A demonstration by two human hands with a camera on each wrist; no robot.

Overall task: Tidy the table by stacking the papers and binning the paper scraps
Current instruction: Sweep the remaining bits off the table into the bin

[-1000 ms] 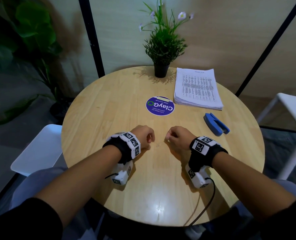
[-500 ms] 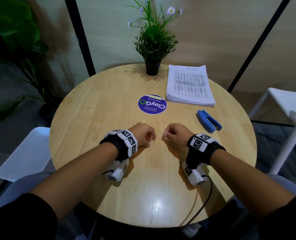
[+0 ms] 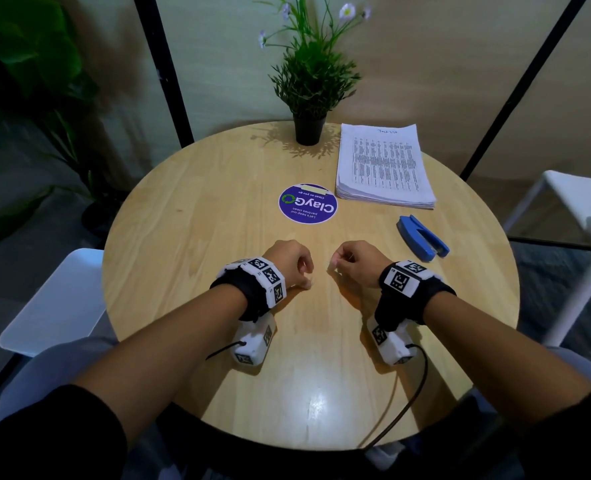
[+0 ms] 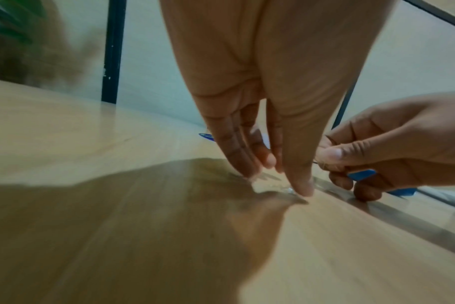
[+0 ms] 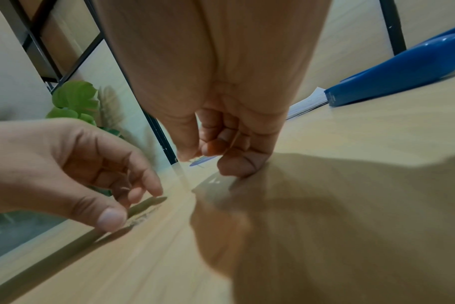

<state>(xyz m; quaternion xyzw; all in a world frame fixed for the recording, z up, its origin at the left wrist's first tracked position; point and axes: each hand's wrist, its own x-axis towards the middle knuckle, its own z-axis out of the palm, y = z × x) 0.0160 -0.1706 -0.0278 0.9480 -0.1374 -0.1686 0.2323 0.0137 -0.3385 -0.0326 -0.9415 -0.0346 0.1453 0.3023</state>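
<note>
1. Left hand (image 3: 289,261): fingers nearly straight, tips pressing the surface (image 3: 190,216), grip released.
2. Right hand (image 3: 354,259): grip clenched, thumb and forefinger pinching something tiny, unidentifiable.
3. Papers (image 3: 382,166) lie stacked at the far right.

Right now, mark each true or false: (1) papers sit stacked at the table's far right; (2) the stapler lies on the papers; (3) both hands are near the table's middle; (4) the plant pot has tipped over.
1. True: the paper stack lies far right on the table.
2. False: the blue stapler lies on bare wood, nearer than the stack.
3. True: left hand and right hand are close together there.
4. False: the plant pot stands upright.
</note>
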